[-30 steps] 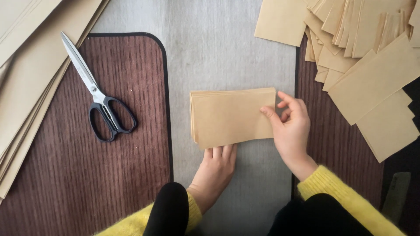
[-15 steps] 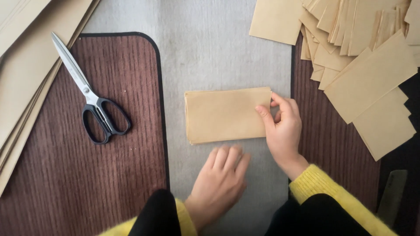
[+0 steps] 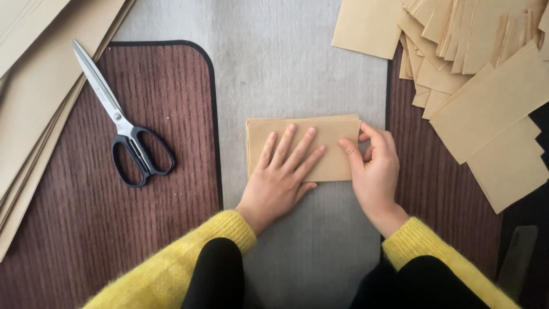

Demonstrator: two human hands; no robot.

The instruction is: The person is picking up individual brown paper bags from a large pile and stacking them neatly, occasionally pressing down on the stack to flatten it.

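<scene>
A folded tan paper rectangle [image 3: 337, 150] lies on the grey floor strip between two brown mats. My left hand [image 3: 282, 173] rests flat on top of it, fingers spread and pointing up and to the right. My right hand [image 3: 374, 166] pinches the paper's right edge between thumb and fingers. Both wrists wear yellow fuzzy sleeves.
Black-handled scissors [image 3: 123, 130] lie shut on the left brown ribbed mat [image 3: 86, 229]. Large tan sheets [image 3: 34, 86] are stacked at the far left. A heap of cut tan paper pieces [image 3: 480, 80] covers the right mat at the top right.
My left hand has moved up from below the paper and now lies flat on it. My right hand stays on the right edge.
</scene>
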